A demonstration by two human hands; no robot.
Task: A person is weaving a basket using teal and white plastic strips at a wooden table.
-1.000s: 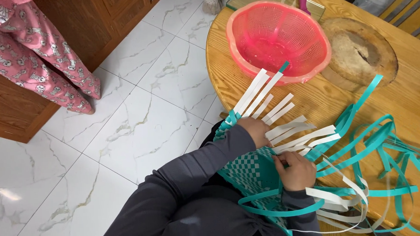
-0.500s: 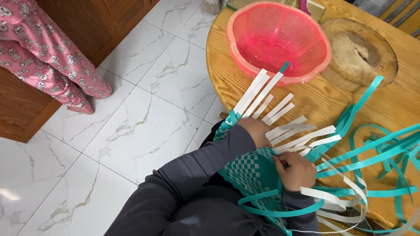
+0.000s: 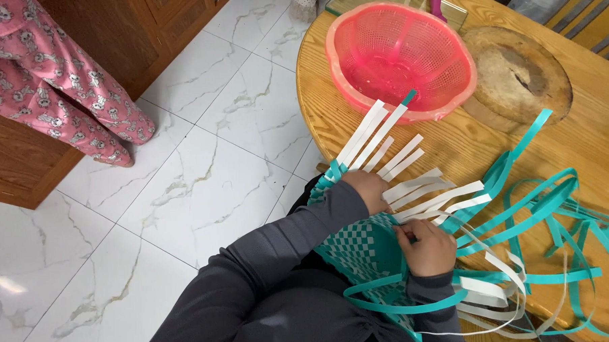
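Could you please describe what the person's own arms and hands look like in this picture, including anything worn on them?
Both arms are covered by long dark grey sleeves of a soft, plain fabric with no visible pattern or markings, reaching down to the wrists. The left hand and the right hand are bare: no gloves show, and no rings, watch or bracelets can be made out from this view.
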